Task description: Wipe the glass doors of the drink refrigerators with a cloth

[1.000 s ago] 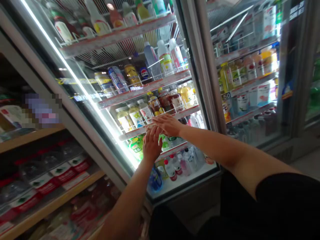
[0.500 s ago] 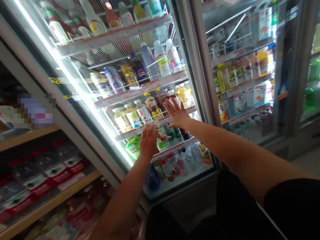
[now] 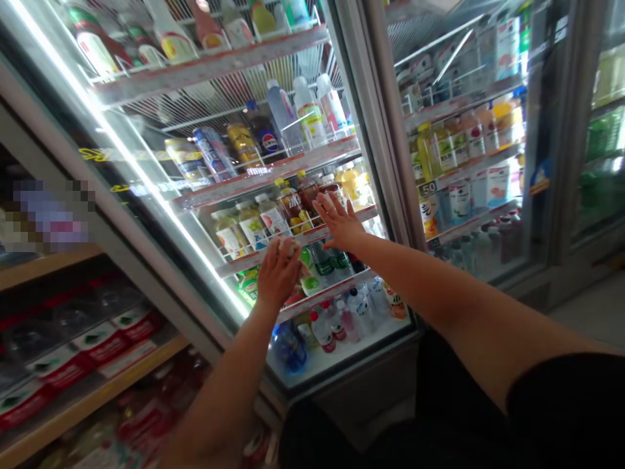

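My left hand (image 3: 277,273) is pressed toward the glass door (image 3: 293,319) of a lit drinks cooler. Under its fingers is a crumpled, pale pinkish cloth (image 3: 291,245), mostly hidden by the hand. Higher and to the right, my right hand (image 3: 340,223) has its fingers spread against the same pane, with nothing in it. Behind the glass, near both hands, stand tea bottles (image 3: 288,205) with yellow caps and a row of pale-labelled bottles (image 3: 251,225). Green-labelled bottles (image 3: 310,280) show between the hands, one shelf lower.
A metal door frame (image 3: 378,111) separates this door from a second cooler section (image 3: 454,182) on the right. At the left, wooden shelves (image 3: 131,365) hold red-and-white packs (image 3: 73,358) of bottles. Large blue bottles (image 3: 290,348) stand at the cooler's bottom.
The view has shifted slightly. My left hand has moved a little left over the glass, and the cloth that stuck out to its right is now mostly covered. My right hand stays spread.
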